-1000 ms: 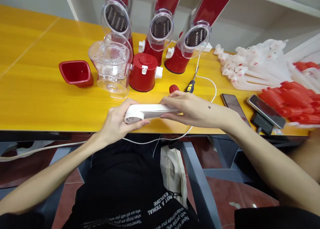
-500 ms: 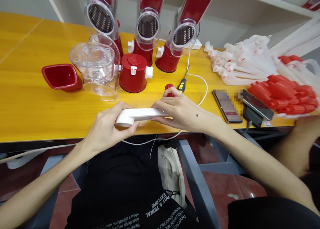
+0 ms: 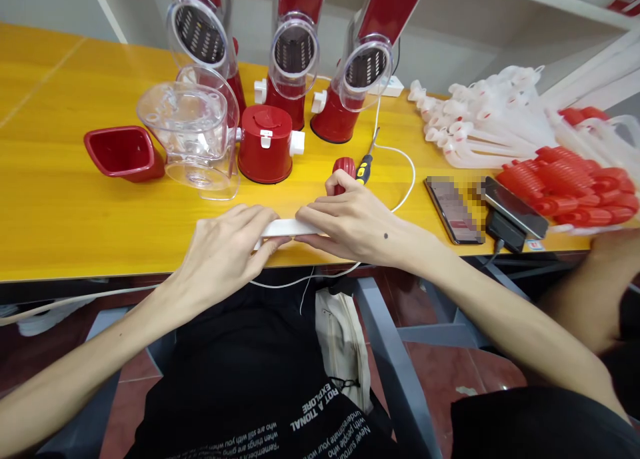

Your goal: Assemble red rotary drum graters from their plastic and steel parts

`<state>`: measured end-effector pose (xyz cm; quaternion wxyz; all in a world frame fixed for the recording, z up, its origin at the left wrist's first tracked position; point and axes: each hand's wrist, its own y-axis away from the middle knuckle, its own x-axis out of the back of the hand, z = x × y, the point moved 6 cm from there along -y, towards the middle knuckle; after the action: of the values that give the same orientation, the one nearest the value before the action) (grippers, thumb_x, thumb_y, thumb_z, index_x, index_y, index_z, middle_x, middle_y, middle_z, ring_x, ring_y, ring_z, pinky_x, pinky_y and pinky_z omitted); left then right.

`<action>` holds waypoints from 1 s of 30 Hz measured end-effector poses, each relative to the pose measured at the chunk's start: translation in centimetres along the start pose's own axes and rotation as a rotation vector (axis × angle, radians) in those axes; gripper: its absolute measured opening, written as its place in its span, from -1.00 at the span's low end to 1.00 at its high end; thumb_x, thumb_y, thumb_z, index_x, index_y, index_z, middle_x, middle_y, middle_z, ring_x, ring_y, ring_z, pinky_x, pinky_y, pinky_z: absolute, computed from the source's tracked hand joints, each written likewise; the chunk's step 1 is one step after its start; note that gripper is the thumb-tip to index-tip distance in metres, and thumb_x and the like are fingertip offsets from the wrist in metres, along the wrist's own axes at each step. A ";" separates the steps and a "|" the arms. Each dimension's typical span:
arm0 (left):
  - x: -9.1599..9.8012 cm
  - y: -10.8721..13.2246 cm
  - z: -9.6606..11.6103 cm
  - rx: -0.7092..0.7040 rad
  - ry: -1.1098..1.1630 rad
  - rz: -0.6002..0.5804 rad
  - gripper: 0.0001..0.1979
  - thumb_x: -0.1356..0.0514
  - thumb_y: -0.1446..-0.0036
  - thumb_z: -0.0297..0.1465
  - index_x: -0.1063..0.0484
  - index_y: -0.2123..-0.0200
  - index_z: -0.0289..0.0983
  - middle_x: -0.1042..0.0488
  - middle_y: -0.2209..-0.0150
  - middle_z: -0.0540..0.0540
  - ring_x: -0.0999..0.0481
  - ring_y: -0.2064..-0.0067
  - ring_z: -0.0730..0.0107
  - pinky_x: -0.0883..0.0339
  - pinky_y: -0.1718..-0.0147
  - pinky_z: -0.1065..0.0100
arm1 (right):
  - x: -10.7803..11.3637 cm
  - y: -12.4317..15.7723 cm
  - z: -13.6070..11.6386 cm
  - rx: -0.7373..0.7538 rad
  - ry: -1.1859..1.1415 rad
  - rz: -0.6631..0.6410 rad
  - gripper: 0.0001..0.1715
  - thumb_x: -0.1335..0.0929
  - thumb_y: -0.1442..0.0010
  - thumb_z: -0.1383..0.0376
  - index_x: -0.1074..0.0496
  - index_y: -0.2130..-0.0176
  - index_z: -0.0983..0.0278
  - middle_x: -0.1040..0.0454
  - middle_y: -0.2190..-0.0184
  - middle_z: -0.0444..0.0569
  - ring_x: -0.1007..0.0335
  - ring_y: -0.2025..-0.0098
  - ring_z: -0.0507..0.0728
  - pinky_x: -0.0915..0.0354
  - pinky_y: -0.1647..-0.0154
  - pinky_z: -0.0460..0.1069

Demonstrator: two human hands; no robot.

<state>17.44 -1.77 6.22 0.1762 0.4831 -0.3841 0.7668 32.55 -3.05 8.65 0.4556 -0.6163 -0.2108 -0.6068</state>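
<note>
- Fingers of your left hand [image 3: 225, 252] close over the round end of the white handle [image 3: 287, 228], at the near edge of the yellow table [image 3: 60, 205].
- Your right hand [image 3: 350, 222] clasps the handle's other end from 3 o'clock, touching the red knob [image 3: 344, 167].
- Just beside the knob, at 3 o'clock, lies a screwdriver [image 3: 367, 165].
- At 11 o'clock stand a red base [image 3: 265, 145] and a clear hopper [image 3: 193, 135], side by side.

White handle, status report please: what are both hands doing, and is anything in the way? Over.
Both shut on white handle: left hand, right hand, at yellow table, near edge. Past right thumb, red knob. Just beyond: screwdriver, white cable, neither blocking.
</note>
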 end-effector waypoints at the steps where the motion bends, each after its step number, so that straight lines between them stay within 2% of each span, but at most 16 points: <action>1: 0.0 0.0 0.0 0.001 0.004 0.007 -0.80 -0.13 -0.37 -0.30 -0.40 0.31 -0.24 -0.49 0.39 -0.08 -0.46 0.35 0.27 0.02 0.50 0.30 | -0.1 -0.1 0.0 -0.005 -0.011 -0.009 -0.49 -0.12 -0.49 0.04 -0.26 0.31 0.36 -0.27 0.49 -0.16 0.22 0.43 -0.04 0.07 0.12 -0.02; 8: -0.7 -0.2 -0.6 0.003 0.042 -0.002 -0.85 -0.15 -0.35 -0.33 -0.42 0.26 -0.26 -0.55 0.32 -0.10 -0.50 0.28 0.24 -0.09 0.42 0.33 | -0.7 -0.2 0.4 -0.043 -0.055 -0.020 -0.46 -0.13 -0.48 0.02 -0.26 0.34 0.38 -0.23 0.52 -0.15 0.33 0.42 -0.04 0.11 0.12 -0.02; 10: -0.9 -0.4 -1.1 0.049 0.089 -0.041 -0.83 -0.17 -0.33 -0.29 -0.44 0.26 -0.27 -0.55 0.32 -0.11 -0.50 0.30 0.25 -0.12 0.41 0.34 | -0.7 0.0 0.9 -0.084 -0.082 -0.040 -0.45 -0.13 -0.48 0.02 -0.30 0.32 0.38 -0.26 0.49 -0.13 0.27 0.42 -0.05 0.08 0.08 -0.01; 11: -1.0 -0.5 -1.5 0.092 0.155 -0.079 -0.80 -0.19 -0.32 -0.25 -0.45 0.26 -0.27 -0.55 0.34 -0.10 -0.49 0.34 0.27 -0.14 0.43 0.35 | -0.6 0.1 1.3 -0.115 -0.115 -0.049 -0.45 -0.15 -0.47 -0.01 -0.33 0.28 0.39 -0.31 0.44 -0.10 0.17 0.41 -0.05 0.06 0.05 -0.01; 13: -1.7 -0.7 -2.2 0.202 0.441 -0.199 -0.72 -0.21 -0.30 -0.16 -0.48 0.28 -0.27 -0.55 0.39 -0.08 -0.48 0.42 0.33 -0.20 0.50 0.39 | -0.3 0.5 2.2 -0.195 -0.249 -0.067 -0.42 -0.24 -0.40 -0.10 -0.38 0.17 0.39 -0.42 0.29 -0.02 -0.09 0.31 -0.04 -0.03 0.02 -0.03; 15: -2.6 -0.7 -2.5 0.345 0.863 -0.322 -0.66 -0.21 -0.29 -0.09 -0.49 0.26 -0.27 -0.57 0.43 -0.08 -0.49 0.51 0.37 -0.27 0.59 0.41 | -0.1 1.0 3.2 -0.298 -0.467 -0.090 -0.34 -0.34 -0.28 -0.16 -0.40 0.08 0.40 -0.45 0.21 0.01 -0.23 0.26 -0.04 -0.13 0.13 -0.09; 17: -3.1 -0.6 -2.6 0.493 1.210 -0.367 -0.65 -0.19 -0.31 -0.09 -0.48 0.17 -0.29 -0.60 0.42 -0.13 -0.52 0.55 0.36 -0.30 0.68 0.43 | -0.5 1.5 4.0 -0.423 -0.734 -0.130 -0.32 -0.39 -0.22 -0.15 -0.38 0.08 0.42 -0.44 0.33 -0.05 -0.27 0.40 -0.09 -0.14 0.36 -0.15; 19: -3.1 -0.6 -2.7 0.590 1.354 -0.321 -0.60 -0.16 -0.32 -0.06 -0.46 0.08 -0.30 -0.62 0.36 -0.19 -0.58 0.49 0.30 -0.36 0.68 0.43 | -1.1 2.1 4.4 -0.548 -0.953 -0.137 -0.35 -0.41 -0.22 -0.11 -0.35 0.14 0.44 -0.37 0.45 -0.12 -0.24 0.54 -0.13 -0.13 0.52 -0.17; 21: -2.6 -0.7 -2.9 0.590 1.305 -0.240 -0.56 -0.16 -0.31 -0.03 -0.47 0.05 -0.30 -0.63 0.24 -0.20 -0.63 0.36 0.28 -0.49 0.54 0.40 | -1.6 2.5 4.5 -0.653 -1.071 -0.107 -0.37 -0.43 -0.20 -0.09 -0.31 0.18 0.43 -0.35 0.52 -0.14 -0.24 0.60 -0.13 -0.13 0.60 -0.20; 23: -1.8 -0.8 -2.8 0.499 1.127 -0.174 -0.60 -0.22 -0.27 -0.05 -0.49 0.06 -0.26 -0.61 0.15 -0.13 -0.63 0.29 0.33 -0.54 0.37 0.39 | -1.8 2.9 4.4 -0.731 -1.125 -0.057 -0.38 -0.46 -0.17 -0.07 -0.29 0.20 0.42 -0.37 0.55 -0.14 -0.24 0.62 -0.13 -0.12 0.64 -0.22; 27: 0.0 -0.7 -2.2 0.257 0.714 -0.034 -0.64 -0.38 -0.15 -0.20 -0.53 0.01 -0.18 -0.61 0.10 -0.02 -0.59 0.15 0.36 -0.45 0.19 0.41 | -1.6 3.5 3.2 -0.797 -1.228 0.037 -0.38 -0.52 -0.10 -0.01 -0.24 0.19 0.37 -0.38 0.57 -0.16 -0.23 0.66 -0.11 -0.12 0.71 -0.23; 30: 0.7 -0.5 -1.8 0.130 0.600 0.023 -0.65 -0.38 -0.18 -0.23 -0.53 -0.02 -0.16 -0.60 0.06 0.00 -0.56 0.09 0.36 -0.40 0.12 0.41 | -1.5 3.8 2.2 -0.780 -1.262 0.084 -0.42 -0.52 -0.11 0.05 -0.22 0.18 0.35 -0.38 0.57 -0.17 -0.25 0.64 -0.10 -0.17 0.69 -0.23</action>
<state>16.37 -0.16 6.65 0.2416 0.2410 -0.2704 0.9002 36.56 -2.72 6.42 0.0188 -0.9723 -0.1779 -0.1503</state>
